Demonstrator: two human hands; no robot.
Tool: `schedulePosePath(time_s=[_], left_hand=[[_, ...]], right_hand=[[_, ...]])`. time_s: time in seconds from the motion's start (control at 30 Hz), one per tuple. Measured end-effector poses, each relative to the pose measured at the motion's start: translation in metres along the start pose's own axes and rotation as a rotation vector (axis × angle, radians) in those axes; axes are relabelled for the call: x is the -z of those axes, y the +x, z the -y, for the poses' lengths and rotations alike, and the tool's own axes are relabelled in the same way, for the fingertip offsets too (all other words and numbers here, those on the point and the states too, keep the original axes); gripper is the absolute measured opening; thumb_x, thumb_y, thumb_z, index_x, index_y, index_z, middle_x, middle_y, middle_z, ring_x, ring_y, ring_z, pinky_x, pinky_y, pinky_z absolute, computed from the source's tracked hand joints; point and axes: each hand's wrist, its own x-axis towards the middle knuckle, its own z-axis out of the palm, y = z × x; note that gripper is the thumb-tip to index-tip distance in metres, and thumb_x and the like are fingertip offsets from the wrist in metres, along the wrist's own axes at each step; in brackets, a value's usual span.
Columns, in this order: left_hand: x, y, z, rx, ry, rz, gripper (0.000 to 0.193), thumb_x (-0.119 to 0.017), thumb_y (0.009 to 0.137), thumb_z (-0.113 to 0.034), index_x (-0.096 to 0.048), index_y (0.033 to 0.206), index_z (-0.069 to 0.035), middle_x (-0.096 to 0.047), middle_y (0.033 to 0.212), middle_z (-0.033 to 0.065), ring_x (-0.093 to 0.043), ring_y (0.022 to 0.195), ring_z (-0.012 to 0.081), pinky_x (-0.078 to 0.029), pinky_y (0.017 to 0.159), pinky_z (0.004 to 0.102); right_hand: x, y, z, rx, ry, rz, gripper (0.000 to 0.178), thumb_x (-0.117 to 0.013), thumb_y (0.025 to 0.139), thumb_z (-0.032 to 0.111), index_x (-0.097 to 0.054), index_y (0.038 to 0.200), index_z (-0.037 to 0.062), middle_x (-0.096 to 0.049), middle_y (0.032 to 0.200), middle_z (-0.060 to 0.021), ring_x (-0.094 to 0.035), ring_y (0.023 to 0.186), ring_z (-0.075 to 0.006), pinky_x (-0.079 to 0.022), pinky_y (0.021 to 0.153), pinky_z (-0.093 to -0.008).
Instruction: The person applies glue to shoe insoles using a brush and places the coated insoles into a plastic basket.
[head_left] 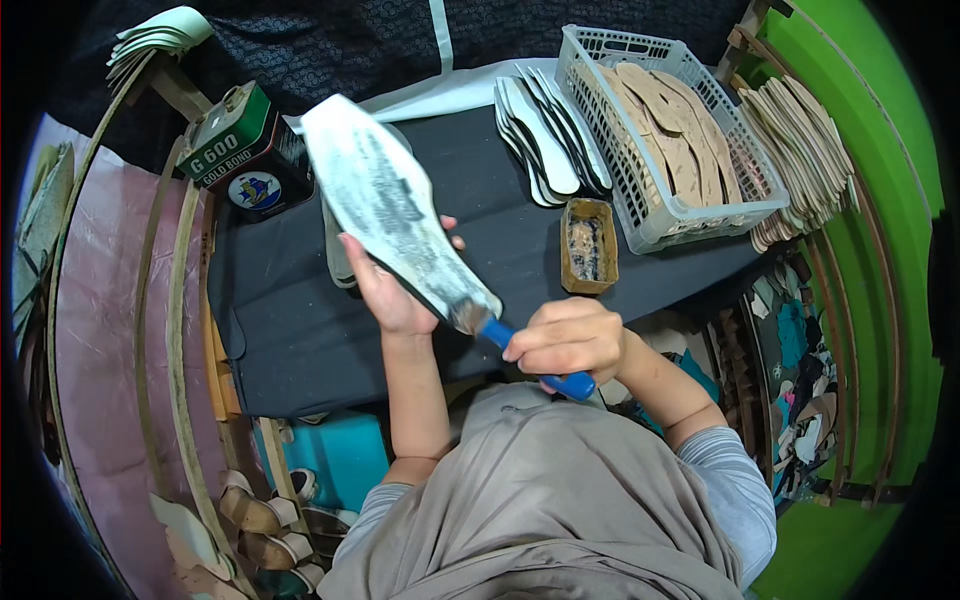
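A white shoe insole (pixel 370 185) with dark wet streaks over its face is tilted up above the table. My left hand (pixel 392 285) grips it from beneath, thumb at its left edge and fingertips showing past the right edge. My right hand (pixel 572 342) is closed around the blue handle of a brush (pixel 492 328), whose bristles touch the insole's narrow near end. To the right stands a small, crusted glue container (pixel 588 245), with pale and dark residue inside. Part of another insole (pixel 338 262) lies on the table behind the held one.
A dark cloth covers the table (pixel 480 240). Stacked white insoles (pixel 540 140) lie at the back, beside a plastic crate (pixel 655 235) of tan sole pieces (pixel 680 130). More pieces (pixel 800 150) stand at far right. A green and black metal can (pixel 250 150) stands back left.
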Motion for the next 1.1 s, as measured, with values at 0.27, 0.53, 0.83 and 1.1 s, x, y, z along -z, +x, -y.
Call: schedulePosePath(time_s=[0.27, 0.53, 0.83, 1.1], left_hand=[[0.002, 0.004, -0.006, 0.009, -0.099, 0.163, 0.061, -0.027, 0.092, -0.057, -0.044, 0.129, -0.012, -0.056, 0.117, 0.0099, -0.058, 0.091, 0.0321, -0.048, 0.073, 0.0481], [-0.010, 0.002, 0.009, 0.068, 0.002, 0.046, 0.063, -0.025, 0.093, -0.057, -0.041, 0.129, -0.008, -0.056, 0.113, 0.0136, -0.059, 0.089, 0.0327, -0.050, 0.071, 0.0470], [-0.021, -0.015, 0.029, 0.308, 0.081, 0.207, 0.079, -0.017, 0.089, -0.066, -0.043, 0.125, 0.000, -0.060, 0.103, 0.0182, -0.062, 0.084, 0.0285, -0.053, 0.071, 0.0395], [-0.017, -0.026, 0.026, 0.356, 0.077, 0.155, 0.080, -0.019, 0.088, -0.067, -0.044, 0.125, 0.000, -0.059, 0.103, 0.0171, -0.060, 0.083, 0.0315, -0.051, 0.067, 0.0430]], right_hand=[[0.018, -0.001, 0.002, -0.029, -0.154, -0.106, 0.024, -0.067, 0.061, 0.001, -0.063, 0.085, -0.0012, -0.065, 0.085, -0.0148, -0.058, 0.060, -0.0250, -0.048, 0.053, -0.0306], [0.026, 0.013, 0.009, -0.040, -0.102, 0.031, 0.027, -0.062, 0.054, 0.001, -0.062, 0.082, 0.0000, -0.063, 0.082, -0.0105, -0.053, 0.055, -0.0212, -0.044, 0.047, -0.0301], [0.070, 0.068, -0.012, 0.141, -0.306, -0.093, 0.024, -0.062, 0.064, 0.000, -0.064, 0.088, -0.0009, -0.066, 0.082, -0.0141, -0.057, 0.054, -0.0204, -0.047, 0.049, -0.0286], [0.109, 0.079, -0.042, 0.107, -0.770, -0.446, 0.023, -0.057, 0.074, -0.011, -0.061, 0.093, 0.0010, -0.067, 0.084, -0.0070, -0.062, 0.065, -0.0136, -0.050, 0.059, -0.0218]])
